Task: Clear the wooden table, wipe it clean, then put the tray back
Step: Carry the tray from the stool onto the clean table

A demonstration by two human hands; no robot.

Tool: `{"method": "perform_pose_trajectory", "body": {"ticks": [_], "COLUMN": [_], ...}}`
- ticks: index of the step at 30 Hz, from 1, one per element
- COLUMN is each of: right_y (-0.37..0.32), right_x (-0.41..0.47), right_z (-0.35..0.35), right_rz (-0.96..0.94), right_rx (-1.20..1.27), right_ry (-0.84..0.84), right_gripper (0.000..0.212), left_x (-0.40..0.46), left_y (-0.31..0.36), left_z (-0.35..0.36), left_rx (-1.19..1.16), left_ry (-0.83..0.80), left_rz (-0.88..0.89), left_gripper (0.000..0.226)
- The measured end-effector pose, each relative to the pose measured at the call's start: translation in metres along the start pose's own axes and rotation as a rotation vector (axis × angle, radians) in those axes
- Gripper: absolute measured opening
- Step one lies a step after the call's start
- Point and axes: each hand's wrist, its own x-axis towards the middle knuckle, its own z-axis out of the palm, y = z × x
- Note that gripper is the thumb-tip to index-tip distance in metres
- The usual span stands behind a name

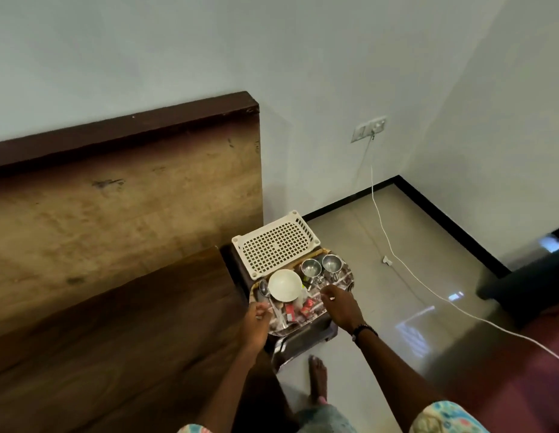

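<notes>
The tray (345, 278) lies between my hands: left hand (256, 317) pinches its near edge, right hand (339, 303) hovers, fingers loosely curled

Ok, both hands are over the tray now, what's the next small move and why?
Probably grip the tray by its two sides and lift it off the table. The bowl, cups and spoon all sit on it, with the left hand and right hand at either side.

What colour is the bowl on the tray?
White. The bowl sits on the tray beside a spoon, clearest in the head view.
</notes>
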Motion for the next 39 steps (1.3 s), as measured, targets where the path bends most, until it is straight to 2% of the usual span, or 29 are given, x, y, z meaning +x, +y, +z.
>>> {"method": "perform_pose_trajectory", "body": {"ticks": [4,8,12,15,17,20,26,29,32,37,39], "right_y": [0.037,0.062,0.076,0.084,0.089,0.095,0.106,0.112,0.115,0.122,0.126], "right_x": [0.048,0.087,0.125,0.149,0.162,0.184,0.215,0.225,0.232,0.240,0.244], "right_z": [-0.021,-0.035,-0.041,-0.042,-0.044,-0.044,-0.033,-0.022,-0.014,-0.003,0.001], "right_rz": [0.055,0.080,0.080,0.085,0.064,-0.009,0.023,0.031,0.108,0.126,0.111], "right_rx": [0.039,0.032,0.015,-0.001,-0.022,-0.085,-0.029,-0.004,0.041,0.036,-0.004], "right_ry": [-0.013,-0.052,-0.114,-0.148,-0.175,-0.211,-0.186,-0.186,-0.164,-0.139,-0.142], "right_gripper": [0.021,0.025,0.022,0.026,0.030,0.036,0.024,0.022,0.021,0.036,0.031], "left_x": [0.020,0.049,0.048,0.057,0.064,0.082,0.104,0.109,0.115,0.124,0.128], "left_y": [-0.002,-0.034,-0.021,-0.019,-0.023,-0.037,-0.043,-0.042,-0.044,-0.055,-0.072], "left_z": [0.034,0.059,0.075,0.080,0.080,0.079,0.083,0.087,0.093,0.091,0.085], "left_rx": [-0.060,-0.126,-0.156,-0.142,-0.121,-0.062,0.022,-0.025,-0.105,-0.017,0.012], "left_ry": [0.106,0.230,0.335,0.392,0.425,0.425,0.495,0.486,0.492,0.571,0.542], "left_rz": [-0.165,-0.385,-0.512,-0.553,-0.569,-0.586,-0.561,-0.630,-0.696,-0.686,-0.692], "left_gripper": [0.012,0.016,0.016,0.017,0.009,0.029,0.018,0.034,0.040,0.034,0.027]}}
